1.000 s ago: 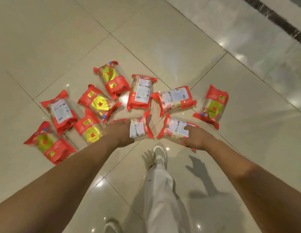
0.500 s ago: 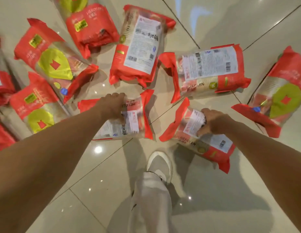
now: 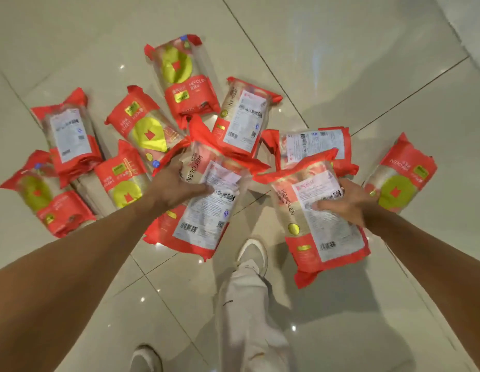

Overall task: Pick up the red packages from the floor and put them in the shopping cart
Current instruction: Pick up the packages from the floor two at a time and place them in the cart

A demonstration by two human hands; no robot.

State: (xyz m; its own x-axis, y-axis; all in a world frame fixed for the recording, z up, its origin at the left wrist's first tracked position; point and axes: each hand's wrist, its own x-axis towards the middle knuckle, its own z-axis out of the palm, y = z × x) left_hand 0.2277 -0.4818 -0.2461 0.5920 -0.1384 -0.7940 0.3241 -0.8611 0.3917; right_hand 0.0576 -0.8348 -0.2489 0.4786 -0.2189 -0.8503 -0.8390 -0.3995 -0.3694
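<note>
Change since half a second ago: both gripped packs, which lay flat on the tiles, are now lifted and tilted with their white label sides toward the camera; the camera sits higher, so more of the pile shows.

Head view, left hand: the left hand (image 3: 177, 189) has its fingers (image 3: 204, 188) clenched over the edge of the left-held package (image 3: 206, 210), thumb side pressed on the label.

Head view, right hand: the right hand (image 3: 346, 202) grips the right-held package (image 3: 324, 226) from its right edge, fingers curled onto the label.

Held packs: both hang above the floor (image 3: 340, 63), side by side, close but apart, red ends pointing up and down.

Packs on the floor: seven red packages lie on the tiles. One with a yellow disc (image 3: 179, 76) is farthest away; a label-up pack (image 3: 241, 119) lies just right of it; another label-up pack (image 3: 316, 143) is partly hidden behind the right-held one. At far right lies a yellow-disc pack (image 3: 399, 178). On the left are four: a label-up pack (image 3: 69, 135), two yellow-disc packs (image 3: 145, 127) and (image 3: 123, 181), and one at the far left edge (image 3: 43, 194), overlapping each other.

Person: a leg in pale trousers (image 3: 246, 312) and a white shoe (image 3: 253, 255) stand between the arms.

Shopping cart: not in sight.
</note>
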